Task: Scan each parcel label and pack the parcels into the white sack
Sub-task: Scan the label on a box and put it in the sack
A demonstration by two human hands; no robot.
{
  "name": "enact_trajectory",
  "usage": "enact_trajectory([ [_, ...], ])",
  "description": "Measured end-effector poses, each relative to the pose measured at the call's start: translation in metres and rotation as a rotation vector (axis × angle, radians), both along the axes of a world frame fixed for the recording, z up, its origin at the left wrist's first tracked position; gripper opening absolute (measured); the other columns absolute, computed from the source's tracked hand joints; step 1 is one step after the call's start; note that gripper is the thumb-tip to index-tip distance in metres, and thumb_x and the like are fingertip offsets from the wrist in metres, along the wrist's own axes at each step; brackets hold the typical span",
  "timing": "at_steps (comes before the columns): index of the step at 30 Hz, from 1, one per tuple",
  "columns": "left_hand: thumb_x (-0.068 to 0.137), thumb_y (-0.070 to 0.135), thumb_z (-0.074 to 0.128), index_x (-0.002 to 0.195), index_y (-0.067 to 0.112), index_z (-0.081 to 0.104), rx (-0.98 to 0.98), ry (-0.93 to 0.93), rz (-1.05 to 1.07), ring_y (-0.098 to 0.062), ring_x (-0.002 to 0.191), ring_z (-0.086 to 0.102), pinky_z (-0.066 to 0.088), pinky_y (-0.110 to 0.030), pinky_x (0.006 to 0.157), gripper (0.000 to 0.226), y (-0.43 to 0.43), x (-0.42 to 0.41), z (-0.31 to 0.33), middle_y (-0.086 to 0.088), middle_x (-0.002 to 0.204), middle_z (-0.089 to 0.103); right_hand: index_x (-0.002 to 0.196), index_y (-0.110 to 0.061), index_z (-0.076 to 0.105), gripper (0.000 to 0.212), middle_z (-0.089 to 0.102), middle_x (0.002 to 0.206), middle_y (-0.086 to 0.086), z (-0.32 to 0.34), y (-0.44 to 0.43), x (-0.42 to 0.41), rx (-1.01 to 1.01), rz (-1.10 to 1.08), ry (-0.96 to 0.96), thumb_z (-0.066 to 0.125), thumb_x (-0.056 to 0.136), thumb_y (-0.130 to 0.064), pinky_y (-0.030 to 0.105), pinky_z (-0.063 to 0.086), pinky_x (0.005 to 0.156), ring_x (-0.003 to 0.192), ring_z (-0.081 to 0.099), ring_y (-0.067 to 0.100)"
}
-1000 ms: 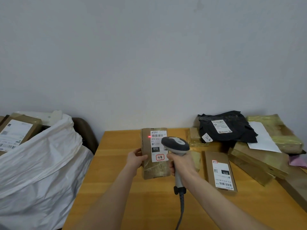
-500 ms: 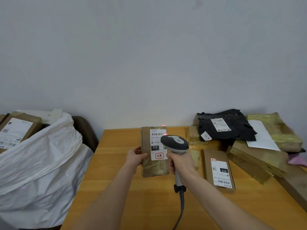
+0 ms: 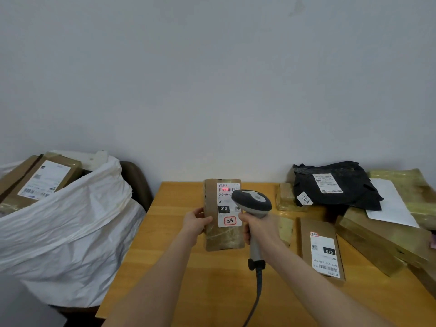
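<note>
Parcel point(image 3: 221, 237), one, left hand point(image 3: 195, 220); scanner point(image 3: 252, 199), one, right hand point(image 3: 259, 228).

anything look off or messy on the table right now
Nothing looks spilled. The pile at the right is untidy: a crumpled black bag parcel lies skewed over the taped parcels, and a loose white sheet rests on them beside it.

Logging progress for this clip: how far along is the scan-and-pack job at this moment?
Done: at least one labelled box already sits in the white sack. In hand: the left hand holds a brown parcel while the right hand aims the scanner, its red light on the barcode. Left: the flat brown parcel, black bag and taped boxes wait on the table.
</note>
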State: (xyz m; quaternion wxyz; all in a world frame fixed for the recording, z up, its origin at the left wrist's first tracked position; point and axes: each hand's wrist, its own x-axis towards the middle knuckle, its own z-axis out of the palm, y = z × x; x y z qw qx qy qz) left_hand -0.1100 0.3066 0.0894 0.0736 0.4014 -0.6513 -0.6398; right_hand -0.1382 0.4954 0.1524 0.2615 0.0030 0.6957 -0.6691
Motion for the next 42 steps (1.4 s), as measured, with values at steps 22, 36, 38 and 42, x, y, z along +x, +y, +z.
enact_trajectory([
  [22,0.089,0.018,0.066,0.124,0.007,0.055,-0.119,0.242,0.444,-0.017,0.069,0.068,0.052,-0.024,0.056,0.038,-0.211,0.16,0.123,-0.005,0.092,0.071,0.091,-0.001,0.07,0.025,0.07,0.065,0.01,0.086,-0.272,0.052,-0.175,0.374,-0.026,0.074,0.084,-0.024,0.024,0.049,0.048,0.045,0.058,0.013],
  [36,0.09,0.02,0.063,0.137,0.013,0.05,-0.57,0.303,0.69,-0.023,0.094,0.066,0.057,-0.039,0.081,0.049,-0.513,0.27,0.224,-0.008,0.116,0.067,0.093,-0.003,0.065,0.024,0.07,0.068,0.012,0.118,-0.519,0.112,-0.2,0.367,-0.081,0.073,0.085,-0.024,0.029,0.052,0.058,0.051,0.057,0.016],
  [38,0.089,0.028,0.06,0.138,0.02,0.049,-0.744,0.116,0.667,-0.023,0.106,0.062,0.052,-0.043,0.092,0.051,-0.544,0.274,0.227,-0.003,0.123,0.064,0.092,-0.003,0.066,0.025,0.07,0.065,0.01,0.113,-0.535,0.111,-0.186,0.352,-0.082,0.074,0.084,-0.025,0.027,0.053,0.054,0.049,0.058,0.015],
  [42,0.091,0.036,0.056,0.138,0.028,0.048,-0.937,-0.277,0.435,-0.022,0.113,0.058,0.046,-0.035,0.09,0.049,-0.569,0.25,0.197,0.001,0.126,0.061,0.088,-0.004,0.065,0.024,0.068,0.056,0.007,0.095,-0.551,0.106,-0.179,0.332,-0.114,0.076,0.081,-0.024,0.024,0.052,0.048,0.043,0.057,0.013],
])
